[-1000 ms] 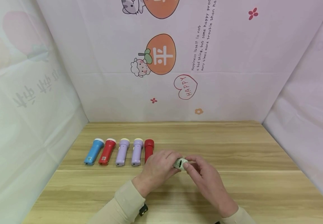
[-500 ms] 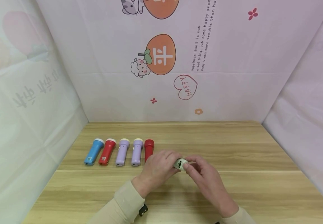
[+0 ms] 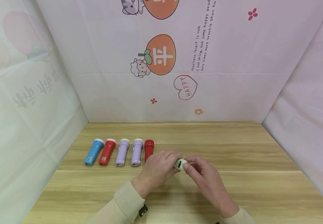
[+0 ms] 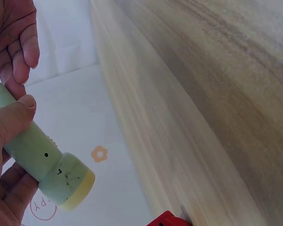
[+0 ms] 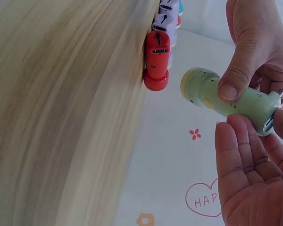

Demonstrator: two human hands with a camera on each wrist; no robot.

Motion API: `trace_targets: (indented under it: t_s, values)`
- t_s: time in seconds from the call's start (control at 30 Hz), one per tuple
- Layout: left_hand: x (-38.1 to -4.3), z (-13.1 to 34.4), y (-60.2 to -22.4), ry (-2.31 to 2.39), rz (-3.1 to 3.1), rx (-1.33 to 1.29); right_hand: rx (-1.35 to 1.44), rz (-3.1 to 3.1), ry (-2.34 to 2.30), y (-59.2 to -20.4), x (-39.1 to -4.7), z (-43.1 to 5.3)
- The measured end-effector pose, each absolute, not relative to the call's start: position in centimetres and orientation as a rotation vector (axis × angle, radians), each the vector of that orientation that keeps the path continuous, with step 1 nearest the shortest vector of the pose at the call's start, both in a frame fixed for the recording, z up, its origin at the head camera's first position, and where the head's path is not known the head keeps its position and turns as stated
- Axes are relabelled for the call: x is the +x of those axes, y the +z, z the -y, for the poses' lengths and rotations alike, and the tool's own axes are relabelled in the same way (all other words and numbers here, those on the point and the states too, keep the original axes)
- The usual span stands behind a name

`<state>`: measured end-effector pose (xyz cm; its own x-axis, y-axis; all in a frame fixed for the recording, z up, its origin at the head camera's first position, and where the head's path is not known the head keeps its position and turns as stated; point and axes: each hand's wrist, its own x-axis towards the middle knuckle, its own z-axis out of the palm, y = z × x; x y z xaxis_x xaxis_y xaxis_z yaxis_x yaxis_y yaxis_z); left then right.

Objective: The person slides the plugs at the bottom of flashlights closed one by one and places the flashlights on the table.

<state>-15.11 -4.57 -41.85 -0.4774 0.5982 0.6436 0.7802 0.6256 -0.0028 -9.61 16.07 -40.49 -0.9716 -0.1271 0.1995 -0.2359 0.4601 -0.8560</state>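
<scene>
A pale green flashlight (image 3: 178, 164) with a yellowish lens rim is held above the table between both hands. My left hand (image 3: 159, 166) grips its body, thumb on one side and fingers round the other, as the left wrist view shows on the flashlight (image 4: 33, 148). At the tail end my right hand (image 3: 206, 179) pinches it with thumb and index finger. In the right wrist view the thumb lies by a dark slot in the flashlight's (image 5: 252, 103) end, and the other right fingers stretch out below. The right index finger is partly hidden.
Left of my hands lies a row of flashlights: blue (image 3: 93, 151), red with white rim (image 3: 107, 151), lilac (image 3: 122, 152), another lilac (image 3: 137, 152), and all-red (image 3: 149, 147), partly behind my left hand. White printed cloth (image 3: 225, 62) encloses the wooden table (image 3: 234, 140).
</scene>
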Motion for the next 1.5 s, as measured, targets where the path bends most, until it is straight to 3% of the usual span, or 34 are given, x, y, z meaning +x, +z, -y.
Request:
trace_targets:
  t_s: [1.5]
  values:
    - [-15.01, 4.78, -41.91, -0.396, 2.258, -1.066, 0.392, 2.547, 1.561, -40.72, -9.73, -16.14]
